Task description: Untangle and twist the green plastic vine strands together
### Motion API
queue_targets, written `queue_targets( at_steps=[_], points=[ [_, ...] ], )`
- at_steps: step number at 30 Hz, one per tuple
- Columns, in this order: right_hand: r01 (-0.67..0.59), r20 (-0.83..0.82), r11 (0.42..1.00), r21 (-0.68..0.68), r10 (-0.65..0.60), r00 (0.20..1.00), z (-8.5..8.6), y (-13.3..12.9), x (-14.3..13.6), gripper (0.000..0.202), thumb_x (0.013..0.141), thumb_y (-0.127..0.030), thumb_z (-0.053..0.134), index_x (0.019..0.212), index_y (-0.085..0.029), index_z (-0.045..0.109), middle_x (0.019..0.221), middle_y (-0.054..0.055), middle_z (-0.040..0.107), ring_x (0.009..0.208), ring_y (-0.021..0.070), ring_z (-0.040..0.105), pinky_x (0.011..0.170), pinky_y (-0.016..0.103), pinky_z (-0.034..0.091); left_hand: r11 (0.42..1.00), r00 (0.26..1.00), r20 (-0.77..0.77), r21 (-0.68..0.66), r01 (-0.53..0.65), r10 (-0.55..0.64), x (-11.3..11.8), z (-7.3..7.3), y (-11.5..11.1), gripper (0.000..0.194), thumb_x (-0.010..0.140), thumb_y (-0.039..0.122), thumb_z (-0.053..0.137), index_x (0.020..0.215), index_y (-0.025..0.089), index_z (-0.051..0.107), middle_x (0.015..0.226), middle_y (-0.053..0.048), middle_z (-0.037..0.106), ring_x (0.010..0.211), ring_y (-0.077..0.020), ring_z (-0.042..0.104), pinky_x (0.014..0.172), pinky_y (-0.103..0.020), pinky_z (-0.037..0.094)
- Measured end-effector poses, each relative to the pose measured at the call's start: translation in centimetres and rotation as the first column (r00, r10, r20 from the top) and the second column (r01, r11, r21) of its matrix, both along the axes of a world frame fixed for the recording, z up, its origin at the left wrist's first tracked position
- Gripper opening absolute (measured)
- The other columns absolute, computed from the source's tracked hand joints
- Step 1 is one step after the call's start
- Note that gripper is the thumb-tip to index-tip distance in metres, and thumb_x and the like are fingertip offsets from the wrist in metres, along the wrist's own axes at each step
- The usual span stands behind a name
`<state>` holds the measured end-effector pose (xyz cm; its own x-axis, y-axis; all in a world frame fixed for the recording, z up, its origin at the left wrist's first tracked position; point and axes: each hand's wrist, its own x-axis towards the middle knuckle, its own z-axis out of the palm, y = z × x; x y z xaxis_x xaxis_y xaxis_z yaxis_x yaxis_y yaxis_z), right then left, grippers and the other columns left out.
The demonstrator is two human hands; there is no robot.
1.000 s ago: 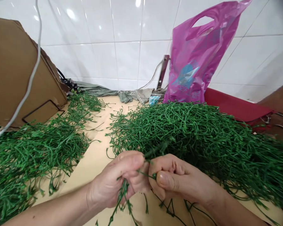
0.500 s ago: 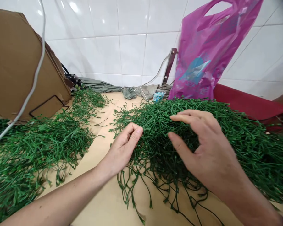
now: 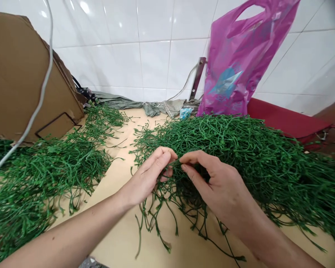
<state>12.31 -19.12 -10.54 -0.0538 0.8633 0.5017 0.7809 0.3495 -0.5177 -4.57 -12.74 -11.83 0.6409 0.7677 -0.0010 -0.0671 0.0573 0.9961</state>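
Observation:
A large heap of thin green plastic stems (image 3: 240, 145) spreads over the centre and right of the tan surface. In front of its left part, my left hand (image 3: 153, 169) pinches a green stem between thumb and fingers. My right hand (image 3: 212, 178) comes in from the right, its thumb and forefinger closed on the same small green piece close to the left fingertips. Several stems hang or lie below both hands.
Another pile of green stems (image 3: 61, 167) lies at the left beside a cardboard box (image 3: 22, 78), with a white cable (image 3: 41, 89) in front. A purple bag (image 3: 237, 63) and a red case (image 3: 284, 119) stand behind, by the tiled wall.
My right hand has moved left and down to my left fingertips, and its open fingers have closed to a pinch. A loose stem now shows below my left hand. The view has shifted slightly.

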Motion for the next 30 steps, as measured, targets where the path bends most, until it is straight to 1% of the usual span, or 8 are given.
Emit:
queue_targets(
  at_steps=[3, 8, 11, 15, 19, 23, 27, 30],
  points=[
    [0.073, -0.082, 0.996, -0.053, -0.077, 0.994, 0.8, -0.2, 0.8, 0.012, 0.094, -0.015, 0.056, 0.091, -0.024, 0.064, 0.083, -0.002, 0.072, 0.072, 0.0144, 0.066, 0.068, 0.026, 0.048, 0.999, 0.998, 0.041, -0.001, 0.04, -0.04, 0.1, -0.4, 0.3, 0.022, 0.097, 0.04, 0.057, 0.105, 0.019, 0.056, 0.087, 0.002, 0.05, 0.078, -0.0115, 0.049, 0.071, -0.023, 0.041],
    [0.214, -0.11, 0.977, 0.011, -0.211, 0.971, 1.2, -1.2, 1.9, 0.008, 0.093, -0.022, 0.057, 0.092, -0.024, 0.065, 0.085, 0.001, 0.073, 0.075, 0.0172, 0.068, 0.07, 0.028, 0.052, 0.996, 0.997, 0.027, 0.037, 0.075, -0.077, 0.5, -1.2, 0.8, 0.021, 0.087, 0.027, 0.071, 0.101, 0.017, 0.06, 0.08, 0.002, 0.057, 0.075, -0.0101, 0.053, 0.071, -0.023, 0.042],
    [0.218, -0.081, 0.975, 0.031, -0.215, 0.973, 0.5, -1.9, 1.2, 0.01, 0.094, -0.026, 0.056, 0.096, -0.024, 0.066, 0.094, 0.003, 0.074, 0.085, 0.0193, 0.069, 0.078, 0.031, 0.054, 0.998, 0.997, 0.055, -0.002, 0.057, -0.056, 0.6, -1.1, 0.6, 0.022, 0.082, 0.027, 0.076, 0.092, 0.016, 0.06, 0.076, 0.002, 0.063, 0.071, -0.0095, 0.057, 0.069, -0.022, 0.043],
    [0.191, -0.09, 0.98, -0.047, -0.195, 0.977, -1.0, -2.0, -0.3, 0.014, 0.096, -0.032, 0.056, 0.1, -0.024, 0.066, 0.093, 0.003, 0.074, 0.088, 0.0211, 0.069, 0.081, 0.035, 0.054, 1.0, 0.997, 0.081, -0.015, 0.015, -0.014, 0.6, -0.7, 0.4, 0.024, 0.078, 0.03, 0.079, 0.087, 0.016, 0.062, 0.075, 0.002, 0.065, 0.07, -0.0103, 0.06, 0.068, -0.023, 0.045],
    [0.155, -0.111, 0.988, -0.02, -0.157, 0.981, -2.1, -1.4, -0.7, 0.012, 0.098, -0.028, 0.054, 0.099, -0.023, 0.066, 0.098, 0.005, 0.071, 0.095, 0.021, 0.065, 0.084, 0.035, 0.053, 0.988, 0.999, 0.026, 0.15, -0.038, 0.035, 0.4, -1.0, 0.7, 0.014, 0.081, 0.027, 0.076, 0.085, 0.017, 0.068, 0.081, -0.001, 0.065, 0.076, -0.0131, 0.06, 0.071, -0.025, 0.046],
    [0.151, -0.029, 0.984, 0.092, -0.149, 0.988, -2.5, -1.1, -0.5, 0.012, 0.098, -0.022, 0.053, 0.101, -0.021, 0.065, 0.105, 0.009, 0.068, 0.101, 0.0232, 0.061, 0.089, 0.04, 0.051, 0.924, 0.997, -0.06, 0.381, -0.026, 0.053, 0.2, -1.0, 0.9, 0.005, 0.084, 0.024, 0.073, 0.083, 0.018, 0.072, 0.097, -0.004, 0.064, 0.093, -0.0166, 0.059, 0.083, -0.028, 0.046],
    [0.141, 0.058, 0.979, 0.148, -0.15, 0.987, -2.4, -1.2, -0.3, 0.018, 0.1, -0.016, 0.048, 0.095, -0.021, 0.065, 0.106, 0.01, 0.066, 0.1, 0.0232, 0.059, 0.087, 0.041, 0.051, 0.894, 0.989, -0.148, 0.446, 0.042, 0.027, 0.2, -0.5, 0.8, 0.015, 0.092, 0.028, 0.065, 0.081, 0.018, 0.066, 0.086, -0.002, 0.059, 0.084, -0.0147, 0.055, 0.078, -0.026, 0.042],
    [0.149, 0.041, 0.982, 0.117, -0.155, 0.987, -2.1, -1.3, 0.1, 0.021, 0.101, -0.015, 0.045, 0.091, -0.021, 0.063, 0.093, 0.007, 0.066, 0.088, 0.0209, 0.057, 0.078, 0.035, 0.05, 0.918, 0.99, -0.131, 0.396, 0.004, 0.052, 0.0, -0.2, 0.8, 0.023, 0.097, 0.033, 0.056, 0.081, 0.018, 0.06, 0.076, 0.001, 0.053, 0.073, -0.0134, 0.05, 0.069, -0.025, 0.04]
  ],
)
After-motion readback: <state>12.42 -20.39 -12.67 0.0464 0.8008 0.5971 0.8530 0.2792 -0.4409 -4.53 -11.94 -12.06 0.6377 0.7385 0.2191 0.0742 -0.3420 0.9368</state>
